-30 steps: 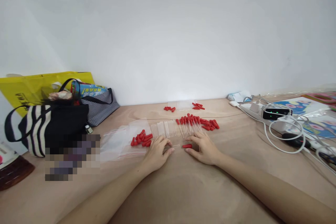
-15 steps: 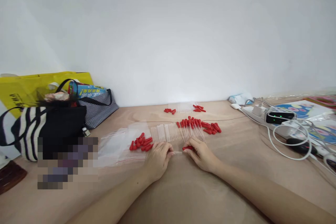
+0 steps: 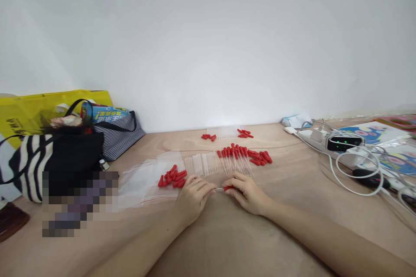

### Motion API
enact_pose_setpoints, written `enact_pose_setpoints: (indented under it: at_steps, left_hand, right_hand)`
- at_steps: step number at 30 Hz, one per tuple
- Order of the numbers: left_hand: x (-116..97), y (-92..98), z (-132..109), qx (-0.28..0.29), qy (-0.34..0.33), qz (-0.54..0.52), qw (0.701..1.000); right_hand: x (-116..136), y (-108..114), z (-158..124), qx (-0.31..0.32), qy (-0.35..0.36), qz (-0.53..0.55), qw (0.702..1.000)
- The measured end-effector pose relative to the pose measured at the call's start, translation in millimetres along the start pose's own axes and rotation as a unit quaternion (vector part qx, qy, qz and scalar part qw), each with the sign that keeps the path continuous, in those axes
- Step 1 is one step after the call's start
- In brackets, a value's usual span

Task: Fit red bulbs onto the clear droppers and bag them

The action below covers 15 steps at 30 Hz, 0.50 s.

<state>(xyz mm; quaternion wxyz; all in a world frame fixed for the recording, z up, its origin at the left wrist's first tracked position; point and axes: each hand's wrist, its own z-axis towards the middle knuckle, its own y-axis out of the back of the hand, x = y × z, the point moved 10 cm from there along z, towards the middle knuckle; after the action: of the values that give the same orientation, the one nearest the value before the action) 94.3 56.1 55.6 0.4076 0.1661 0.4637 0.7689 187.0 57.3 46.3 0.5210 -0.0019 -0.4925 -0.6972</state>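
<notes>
Between my hands, just above or on the table, a thin clear dropper tube (image 3: 219, 189) meets a red rubber bulb (image 3: 229, 188). My left hand (image 3: 194, 197) pinches the tube's left part, while the fingers of my right hand (image 3: 247, 194) close round the bulb. How far the tube sits inside the bulb is hidden. Beyond my left hand lies a row of bare tubes (image 3: 199, 164). Droppers fitted with red bulbs (image 3: 235, 161) lie side by side beyond my right hand. Loose red bulbs form one pile (image 3: 172, 176) at left and another (image 3: 261, 158) at right.
Clear plastic bags (image 3: 138, 181) lie left of my hands. Farther back, a small bag of tubes (image 3: 227, 133) has red bulbs beside it. Striped bags (image 3: 121, 132) and a yellow bag (image 3: 29, 112) stand left. A power strip (image 3: 316, 140) with tangled white cables (image 3: 341, 181) lies right.
My hands have drawn slightly closer together, and less of the tube shows between them. The bulb now meets the tube's end. The view has shifted a little.
</notes>
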Motion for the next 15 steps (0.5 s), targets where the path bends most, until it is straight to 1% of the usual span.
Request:
enact_pose_setpoints:
  at_steps: [5,11,15]
  left_hand:
    - [1.5,-2.9,-0.8,0.005,-0.003,-0.010,1.000]
    - [-4.0,4.4,-0.1,-0.043,-0.031,-0.033,0.998]
    - [-7.1,4.1,0.1,-0.044,-0.041,-0.025,0.998]
  right_hand:
    - [-1.1,-3.0,0.9,0.009,-0.005,0.018,1.000]
    - [-0.7,-5.0,1.5,0.011,0.009,0.018,1.000]
    - [3.5,-1.5,0.3,-0.002,0.028,0.001,1.000]
